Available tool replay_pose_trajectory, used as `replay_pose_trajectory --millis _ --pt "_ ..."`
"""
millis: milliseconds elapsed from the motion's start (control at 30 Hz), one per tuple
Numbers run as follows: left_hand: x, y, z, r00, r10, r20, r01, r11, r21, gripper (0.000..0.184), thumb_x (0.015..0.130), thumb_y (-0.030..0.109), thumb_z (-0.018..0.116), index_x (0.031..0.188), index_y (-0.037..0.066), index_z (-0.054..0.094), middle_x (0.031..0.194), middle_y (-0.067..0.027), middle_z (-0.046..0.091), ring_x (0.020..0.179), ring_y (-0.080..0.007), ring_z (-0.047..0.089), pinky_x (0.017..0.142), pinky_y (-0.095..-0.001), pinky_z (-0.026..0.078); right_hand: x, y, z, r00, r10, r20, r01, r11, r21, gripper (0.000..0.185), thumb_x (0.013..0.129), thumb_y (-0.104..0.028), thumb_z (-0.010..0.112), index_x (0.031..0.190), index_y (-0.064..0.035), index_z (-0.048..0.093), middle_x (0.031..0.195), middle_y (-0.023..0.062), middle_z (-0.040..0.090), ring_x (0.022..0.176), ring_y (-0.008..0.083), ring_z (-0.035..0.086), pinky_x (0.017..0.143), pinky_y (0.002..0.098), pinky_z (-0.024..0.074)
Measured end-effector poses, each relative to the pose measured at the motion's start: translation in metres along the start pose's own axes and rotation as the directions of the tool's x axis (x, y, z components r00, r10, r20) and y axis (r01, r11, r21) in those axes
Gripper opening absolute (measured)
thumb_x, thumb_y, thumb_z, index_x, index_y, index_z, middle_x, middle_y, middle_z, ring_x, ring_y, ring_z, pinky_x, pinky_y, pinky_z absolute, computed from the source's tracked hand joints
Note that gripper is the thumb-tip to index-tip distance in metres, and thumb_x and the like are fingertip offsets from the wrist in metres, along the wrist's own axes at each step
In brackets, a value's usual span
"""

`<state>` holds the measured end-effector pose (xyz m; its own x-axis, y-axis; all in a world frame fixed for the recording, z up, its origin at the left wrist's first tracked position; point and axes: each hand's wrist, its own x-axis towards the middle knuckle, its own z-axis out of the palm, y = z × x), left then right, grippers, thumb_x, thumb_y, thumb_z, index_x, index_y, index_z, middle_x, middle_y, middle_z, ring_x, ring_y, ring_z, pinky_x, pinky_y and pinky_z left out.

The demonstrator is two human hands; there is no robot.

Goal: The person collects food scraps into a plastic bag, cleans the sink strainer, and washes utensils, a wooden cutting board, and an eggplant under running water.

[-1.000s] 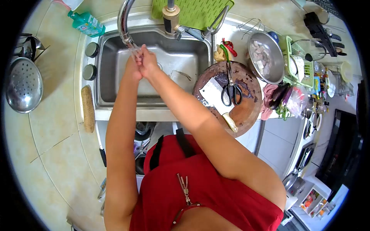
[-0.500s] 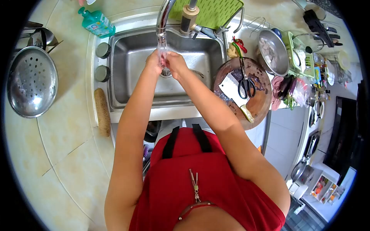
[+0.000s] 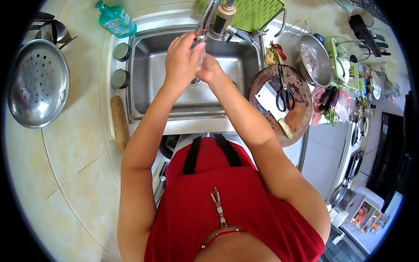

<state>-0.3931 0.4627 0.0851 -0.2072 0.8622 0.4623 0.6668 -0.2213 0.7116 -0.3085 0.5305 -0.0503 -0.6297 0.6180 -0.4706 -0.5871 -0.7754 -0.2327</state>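
Note:
My left hand (image 3: 181, 60) is raised beside the tap spout (image 3: 203, 29), its fingers stretched and the thumb apart, with nothing seen in it. Whether its fingertips touch the spout I cannot tell. Lower and to the right, my right hand (image 3: 209, 70) is under the spout, loosely cupped and wet-looking; the left thumb partly hides its fingers. Water runs from the spout between the two hands. Beneath them lies the steel sink (image 3: 150, 98), its drain (image 3: 195, 81) partly covered by the hands.
Right of the sink, black scissors (image 3: 284, 96) and a cleaver blade (image 3: 267, 97) rest on a round chopping board (image 3: 301, 109). A metal bowl (image 3: 321, 65) stands behind. At left are a soap bottle (image 3: 115, 19), two jars (image 3: 121, 79), a loofah (image 3: 118, 120) and a colander (image 3: 39, 83).
My left hand has risen from beside the right hand toward the spout, and its fingers have spread. My right hand stays under the water. The view has shifted slightly.

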Motion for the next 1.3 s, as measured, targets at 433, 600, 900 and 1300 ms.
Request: replay_pose_trajectory --millis 433,600,900,1300 --pt "0.007 0.060 0.073 0.944 -0.110 0.310 0.179 0.963 -0.202 0.041 0.075 0.024 0.073 0.108 0.002 0.062 0.099 -0.0165 0.065 0.090 -0.0287 0.062 0.090 -0.0332 0.044 -0.072 -0.088 -0.065 0.985 -0.162 -0.066 0.163 0.986 0.020 0.018 0.094 -0.020 0.051 0.100 -0.0048 0.056 0.093 0.0070 0.062 0.086 0.0190 0.063 0.077 0.0336 0.0553" --pt "-0.029 -0.008 0.108 0.922 -0.256 0.292 0.382 0.726 -0.572 0.042 0.085 0.030 0.065 0.115 0.001 0.059 0.116 -0.0113 0.060 0.107 -0.0199 0.056 0.092 -0.0336 0.043 -0.076 -0.091 -0.065 0.991 -0.109 -0.080 0.116 0.989 0.093 0.019 0.097 -0.020 0.046 0.096 -0.0039 0.055 0.083 0.0072 0.062 0.076 0.0194 0.062 0.070 0.0320 0.0554" --pt "-0.065 -0.076 0.214 0.426 -0.388 0.817 0.720 -0.402 -0.566 0.029 0.088 0.040 0.057 0.072 0.016 0.057 0.068 -0.0036 0.059 0.071 -0.0183 0.062 0.065 -0.0292 0.050 -0.062 -0.056 -0.072 0.947 -0.260 -0.186 0.275 0.960 0.057 0.037 0.094 -0.044 0.049 0.078 -0.0100 0.051 0.057 0.0014 0.045 0.046 0.0116 0.044 0.039 0.0213 0.0360" --pt "-0.059 -0.033 0.218 0.234 -0.632 0.738 0.669 -0.447 -0.595 0.042 0.089 0.050 0.051 0.102 0.011 0.059 0.100 -0.0083 0.062 0.092 -0.0231 0.059 0.081 -0.0388 0.048 -0.117 -0.050 -0.050 0.884 -0.439 -0.158 0.154 0.595 -0.789 0.053 0.094 -0.041 0.046 0.135 -0.0073 0.042 0.131 0.0204 0.048 0.122 0.0258 0.044 0.098 0.0379 0.0355"
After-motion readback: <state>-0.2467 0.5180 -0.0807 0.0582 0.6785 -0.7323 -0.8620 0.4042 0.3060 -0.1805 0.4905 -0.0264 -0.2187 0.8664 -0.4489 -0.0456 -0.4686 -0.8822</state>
